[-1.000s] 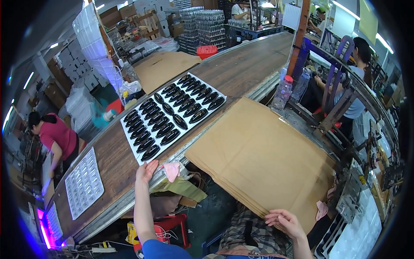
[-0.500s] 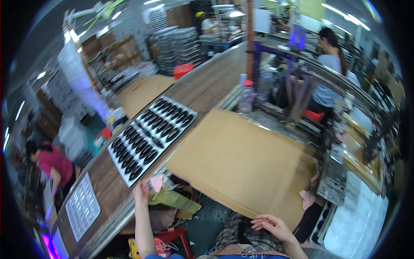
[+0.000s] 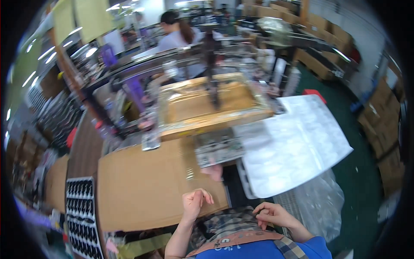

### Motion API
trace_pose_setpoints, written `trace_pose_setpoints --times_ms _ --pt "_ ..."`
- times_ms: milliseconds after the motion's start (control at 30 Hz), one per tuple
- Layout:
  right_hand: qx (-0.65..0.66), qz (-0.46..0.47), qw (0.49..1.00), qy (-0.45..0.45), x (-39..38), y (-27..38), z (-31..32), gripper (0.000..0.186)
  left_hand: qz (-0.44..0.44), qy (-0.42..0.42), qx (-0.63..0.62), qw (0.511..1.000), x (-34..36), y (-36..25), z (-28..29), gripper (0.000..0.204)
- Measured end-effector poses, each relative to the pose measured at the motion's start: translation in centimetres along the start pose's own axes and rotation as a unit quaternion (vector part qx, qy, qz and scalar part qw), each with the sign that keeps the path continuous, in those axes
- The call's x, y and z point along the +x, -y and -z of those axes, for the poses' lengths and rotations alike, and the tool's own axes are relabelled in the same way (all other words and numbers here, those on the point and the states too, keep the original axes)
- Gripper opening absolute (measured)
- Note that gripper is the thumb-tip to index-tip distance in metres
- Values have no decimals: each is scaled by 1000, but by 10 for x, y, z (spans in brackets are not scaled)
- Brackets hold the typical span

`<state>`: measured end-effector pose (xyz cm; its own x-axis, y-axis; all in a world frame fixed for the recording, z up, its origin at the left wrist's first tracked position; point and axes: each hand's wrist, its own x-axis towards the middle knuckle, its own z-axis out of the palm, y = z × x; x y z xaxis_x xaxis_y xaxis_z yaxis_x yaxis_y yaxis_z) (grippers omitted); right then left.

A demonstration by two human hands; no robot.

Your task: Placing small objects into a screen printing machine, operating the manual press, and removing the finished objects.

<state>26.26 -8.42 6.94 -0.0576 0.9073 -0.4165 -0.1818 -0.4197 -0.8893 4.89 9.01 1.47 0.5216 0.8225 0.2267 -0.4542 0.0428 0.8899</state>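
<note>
Over the near edge of the brown cardboard sheet (image 3: 142, 185), my left hand (image 3: 195, 204) is loosely closed, with fingers curled and no object showing in it. My right hand (image 3: 272, 216) hovers in front of my checked apron, its fingers bent but apart, holding nothing I can see. Beyond my hands is a printing machine with a yellowish rectangular frame (image 3: 220, 114). A metal plate (image 3: 219, 151) lies below the frame's front edge. Pink cloth (image 3: 213, 172) hangs by that plate. To the right, a large white sheet of moulded trays (image 3: 297, 142) slopes toward me.
A white tray of black oval pieces (image 3: 80, 216) lies on the brown bench (image 3: 84, 151) at left. Clear plastic sheeting (image 3: 319, 203) hangs below the white trays. Another person (image 3: 177, 36) sits behind the machine. Cardboard boxes (image 3: 384, 129) are stacked at far right.
My view has swung right, from the bench to the machine. My left hand has left the tray of black pieces and come in beside my right hand, whose fingers are more bent.
</note>
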Motion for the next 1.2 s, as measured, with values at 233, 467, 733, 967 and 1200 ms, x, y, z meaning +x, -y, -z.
trace_pose_setpoints --times_ms 233,467,733,967,1200 --pt "115 87 943 -301 -48 -18 88 41 68 87 75 991 12 25 -66 25" --pt "147 146 894 -397 -41 -5 115 32 118 12 75 990 6 22 -67 31" --pt "169 370 731 -547 -84 -7 129 25 116 2 79 990 3 26 -67 32" --pt "377 266 688 -560 -172 -160 232 50 63 68 109 990 14 35 -78 27" --pt "451 279 699 -480 -164 -209 233 59 -167 185 235 940 33 -19 -105 29"
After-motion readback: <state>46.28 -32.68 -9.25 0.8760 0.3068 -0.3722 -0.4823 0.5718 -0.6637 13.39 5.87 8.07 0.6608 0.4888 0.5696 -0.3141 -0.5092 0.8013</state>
